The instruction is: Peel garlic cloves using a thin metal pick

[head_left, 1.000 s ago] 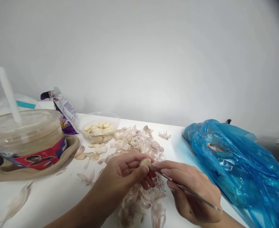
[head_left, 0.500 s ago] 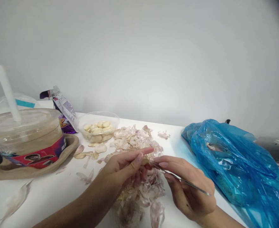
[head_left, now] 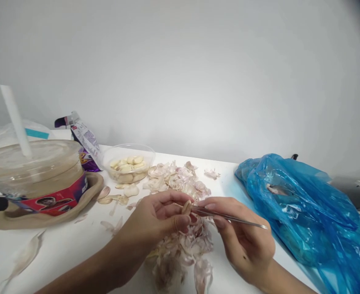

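Observation:
My left hand (head_left: 155, 222) is closed round a garlic clove (head_left: 186, 207), pinched between thumb and fingers above a heap of garlic skins (head_left: 180, 245). My right hand (head_left: 244, 241) grips thin metal tweezers (head_left: 229, 216), whose tip touches the clove. Behind the hands, a clear plastic bowl (head_left: 127, 165) holds several peeled cloves. Loose skins and a few cloves lie on the white table (head_left: 60, 253) between bowl and hands.
A large drink cup with a straw (head_left: 32, 175) stands at the left on a brown paper tray. A purple snack packet (head_left: 86, 147) leans behind it. A crumpled blue plastic bag (head_left: 305, 216) fills the right side. A white wall rises behind.
The tweezers have tilted flatter and moved against the clove. My left hand has turned the clove, and its fingers have curled back in after being stretched out.

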{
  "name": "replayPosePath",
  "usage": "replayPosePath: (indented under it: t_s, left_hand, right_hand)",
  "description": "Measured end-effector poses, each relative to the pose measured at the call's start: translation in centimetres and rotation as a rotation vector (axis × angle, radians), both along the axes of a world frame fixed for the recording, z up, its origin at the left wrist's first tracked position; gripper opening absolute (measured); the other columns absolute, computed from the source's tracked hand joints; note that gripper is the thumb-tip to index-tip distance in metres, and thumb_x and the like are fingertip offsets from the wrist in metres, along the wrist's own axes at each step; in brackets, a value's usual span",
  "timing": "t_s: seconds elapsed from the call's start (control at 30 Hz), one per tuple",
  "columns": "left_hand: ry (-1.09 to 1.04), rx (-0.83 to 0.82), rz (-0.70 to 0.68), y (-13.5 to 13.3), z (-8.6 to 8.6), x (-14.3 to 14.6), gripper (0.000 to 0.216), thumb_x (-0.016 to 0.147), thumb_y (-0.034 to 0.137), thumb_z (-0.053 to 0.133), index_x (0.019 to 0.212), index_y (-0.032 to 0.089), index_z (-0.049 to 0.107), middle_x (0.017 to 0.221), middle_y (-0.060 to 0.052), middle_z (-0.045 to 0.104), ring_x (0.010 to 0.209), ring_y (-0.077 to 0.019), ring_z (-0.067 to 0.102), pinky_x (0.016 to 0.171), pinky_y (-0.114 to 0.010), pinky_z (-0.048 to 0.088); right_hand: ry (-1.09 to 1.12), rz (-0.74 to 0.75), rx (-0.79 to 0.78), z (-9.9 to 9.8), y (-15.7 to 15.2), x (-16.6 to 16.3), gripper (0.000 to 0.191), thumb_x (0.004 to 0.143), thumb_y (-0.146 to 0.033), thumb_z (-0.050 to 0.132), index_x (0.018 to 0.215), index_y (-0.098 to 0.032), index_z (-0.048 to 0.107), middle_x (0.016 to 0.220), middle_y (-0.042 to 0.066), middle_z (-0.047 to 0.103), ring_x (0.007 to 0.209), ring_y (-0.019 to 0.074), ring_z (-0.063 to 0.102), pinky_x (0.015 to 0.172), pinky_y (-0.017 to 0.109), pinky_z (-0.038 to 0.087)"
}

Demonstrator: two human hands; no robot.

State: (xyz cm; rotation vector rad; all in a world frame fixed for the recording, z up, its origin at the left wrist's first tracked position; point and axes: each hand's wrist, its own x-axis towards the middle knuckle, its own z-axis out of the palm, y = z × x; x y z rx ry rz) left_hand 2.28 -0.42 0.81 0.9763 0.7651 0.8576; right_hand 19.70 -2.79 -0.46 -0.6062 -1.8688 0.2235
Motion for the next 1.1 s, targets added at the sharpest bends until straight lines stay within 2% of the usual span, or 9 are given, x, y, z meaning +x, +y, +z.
replayPosePath:
  t_s: [0.2, 0.63, 0.87, 1.1]
  left_hand:
    - [0.012, 0.012, 0.076, -0.04, 0.00, -0.05, 0.019, 0.062, 0.011, 0.073, 0.078, 0.016, 0.065, 0.068, 0.000, 0.071, 0.071, -0.0137, 0.064, 0.068, -0.023, 0.046]
    - [0.009, 0.062, 0.113, 0.03, -0.43, -0.08, 0.019, 0.062, 0.009, 0.072, 0.079, 0.017, 0.069, 0.073, 0.000, 0.072, 0.075, -0.0141, 0.065, 0.069, -0.022, 0.050]
    - [0.054, 0.154, 0.159, 0.11, -0.49, -0.05, 0.017, 0.059, 0.011, 0.074, 0.076, 0.015, 0.071, 0.076, -0.003, 0.072, 0.076, -0.0165, 0.064, 0.071, -0.024, 0.050]
    - [0.071, 0.125, 0.223, -0.12, -0.72, 0.28, 0.017, 0.058, 0.011, 0.074, 0.073, 0.018, 0.072, 0.070, -0.001, 0.074, 0.070, -0.0147, 0.065, 0.067, -0.022, 0.051]
  right_hand:
    - [0.049, 0.023, -0.075, -0.07, 0.11, -0.24, 0.028, 0.081, -0.002, 0.046, 0.105, -0.014, 0.055, 0.094, 0.008, 0.063, 0.085, 0.0168, 0.062, 0.068, 0.032, 0.057]
    - [0.012, 0.018, -0.024, 0.17, 0.31, -0.12, 0.030, 0.079, 0.000, 0.047, 0.105, -0.013, 0.055, 0.092, 0.008, 0.064, 0.089, 0.0174, 0.061, 0.070, 0.033, 0.055]
    - [0.026, 0.026, -0.065, 0.03, 0.10, -0.26, 0.029, 0.079, 0.000, 0.049, 0.104, -0.013, 0.057, 0.091, 0.008, 0.065, 0.086, 0.0176, 0.061, 0.068, 0.032, 0.056]
    - [0.018, -0.004, -0.031, -0.21, 0.09, -0.32, 0.030, 0.078, 0.000, 0.049, 0.103, -0.014, 0.057, 0.091, 0.008, 0.065, 0.083, 0.0168, 0.062, 0.064, 0.030, 0.055]
